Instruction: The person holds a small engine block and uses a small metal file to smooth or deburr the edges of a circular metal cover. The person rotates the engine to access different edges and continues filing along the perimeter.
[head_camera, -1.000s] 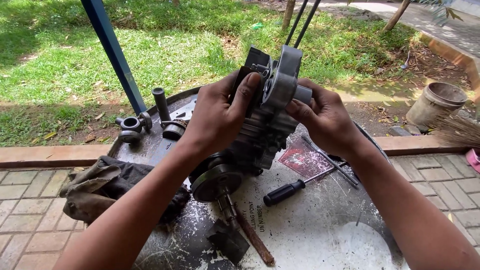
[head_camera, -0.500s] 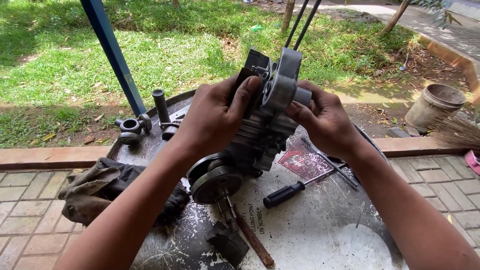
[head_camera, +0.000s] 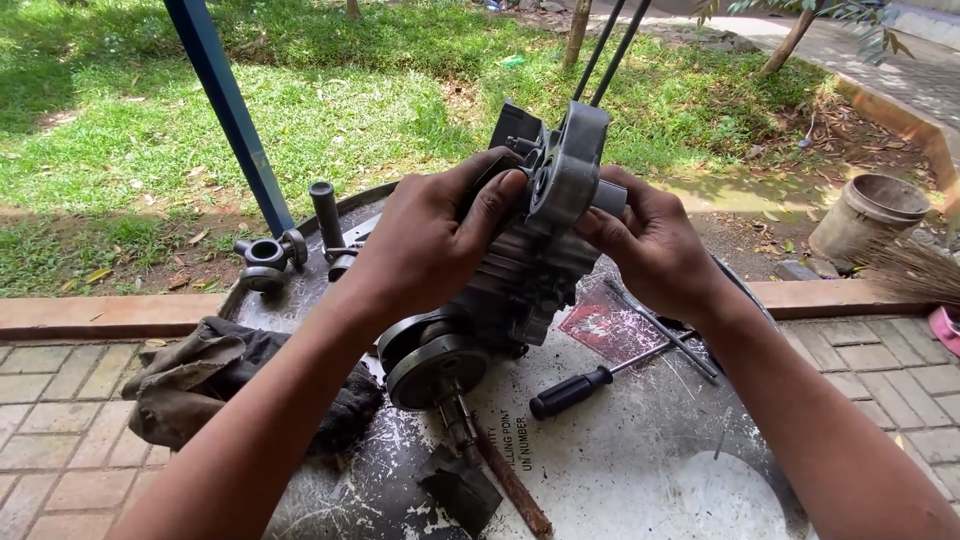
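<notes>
A grey metal engine block (head_camera: 520, 270) stands tilted on a round metal tabletop (head_camera: 640, 470). My left hand (head_camera: 430, 235) grips its upper left side, the thumb pressed against the top casing. My right hand (head_camera: 650, 240) holds the upper right side, fingers on a grey cover piece (head_camera: 575, 170) at the top. Two thin dark rods (head_camera: 610, 50) rise from the block's top. A round flywheel (head_camera: 435, 370) and a shaft stick out at the lower end, toward me.
A black-handled screwdriver (head_camera: 590, 385) and thin rods (head_camera: 665, 335) lie right of the block. A dirty rag (head_camera: 200, 375) hangs over the left edge. Small metal parts (head_camera: 265, 255) sit at the far left. A blue post (head_camera: 225, 100), grass, a grey pot (head_camera: 870, 210).
Both hands stay on the top of the block; the grip shifts slightly and the block has barely moved.
</notes>
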